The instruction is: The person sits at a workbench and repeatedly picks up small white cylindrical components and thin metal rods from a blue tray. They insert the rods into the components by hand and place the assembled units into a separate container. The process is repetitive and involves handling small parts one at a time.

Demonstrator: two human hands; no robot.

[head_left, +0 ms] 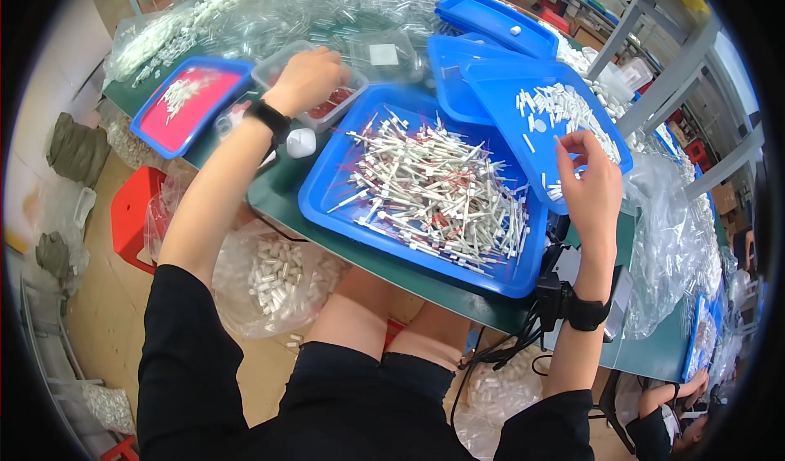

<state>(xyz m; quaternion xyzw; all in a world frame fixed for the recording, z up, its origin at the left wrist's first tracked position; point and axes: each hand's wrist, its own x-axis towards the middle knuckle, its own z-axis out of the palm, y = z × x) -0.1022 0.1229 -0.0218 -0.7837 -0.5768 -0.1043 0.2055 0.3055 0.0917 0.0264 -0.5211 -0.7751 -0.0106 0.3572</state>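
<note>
My left hand (311, 77) reaches over a clear plastic box (358, 85) with small red pieces (334, 101) in it. Its fingers curl downward, closed, and their tips are hidden. Over the right-hand blue tray (511, 85) is my right hand (590, 181), thumb and fingers drawn together in a pinch. A tiny pale tip shows at its fingertips, too small to name. Short white tubes (564, 105) lie scattered in that tray. Between my hands, a large blue tray (327, 203) holds a heap of thin white sticks with fine red strands (441, 191).
At the left stands a blue tray with a pink base (159, 134) and white pieces. More blue trays (499, 24) are stacked behind. Clear plastic tubes (319, 11) heap at the back. Black cables (499, 351) hang off the front edge near a red stool (135, 216). Another person (666, 412) works at lower right.
</note>
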